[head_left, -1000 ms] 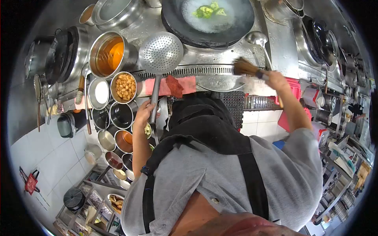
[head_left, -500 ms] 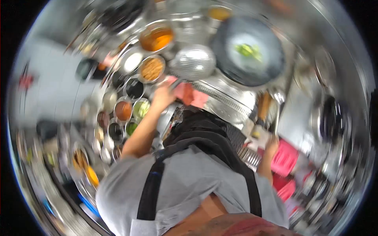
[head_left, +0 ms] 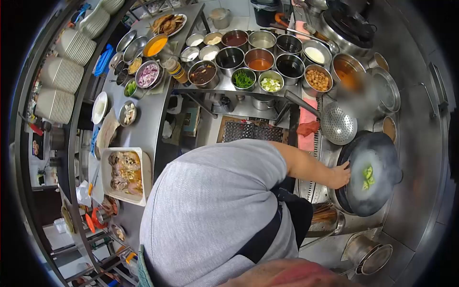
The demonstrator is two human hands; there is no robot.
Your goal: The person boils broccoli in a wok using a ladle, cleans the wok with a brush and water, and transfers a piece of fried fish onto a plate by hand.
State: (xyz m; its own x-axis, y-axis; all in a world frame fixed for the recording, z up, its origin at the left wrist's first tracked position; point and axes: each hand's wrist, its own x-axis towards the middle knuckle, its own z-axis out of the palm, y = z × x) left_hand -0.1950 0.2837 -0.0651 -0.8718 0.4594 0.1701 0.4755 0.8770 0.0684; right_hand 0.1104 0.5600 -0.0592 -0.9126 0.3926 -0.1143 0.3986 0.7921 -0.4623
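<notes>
My left hand [head_left: 340, 175] is at the near rim of the dark wok [head_left: 356, 200], its fingers closed on the edge. Green vegetable pieces [head_left: 368, 178] lie in pale, steaming liquid inside the wok. My right hand is out of sight. A perforated strainer [head_left: 338, 123] rests on the stove, its handle pointing toward the pots. Beside it a red cloth [head_left: 308, 128] lies on a pink towel [head_left: 306, 142].
Pots of sauces stand along the top, with diced beige food [head_left: 318, 80], chopped greens [head_left: 244, 79] and orange liquid [head_left: 346, 71]. Behind me are a tray of meat [head_left: 147, 176] and stacked bowls [head_left: 61, 74]. A bamboo brush [head_left: 324, 213] sits by the stove edge.
The view has swung round. My left hand has let go of the strainer and moved to the wok rim. My right hand, which held the brush a second ago, has left the view.
</notes>
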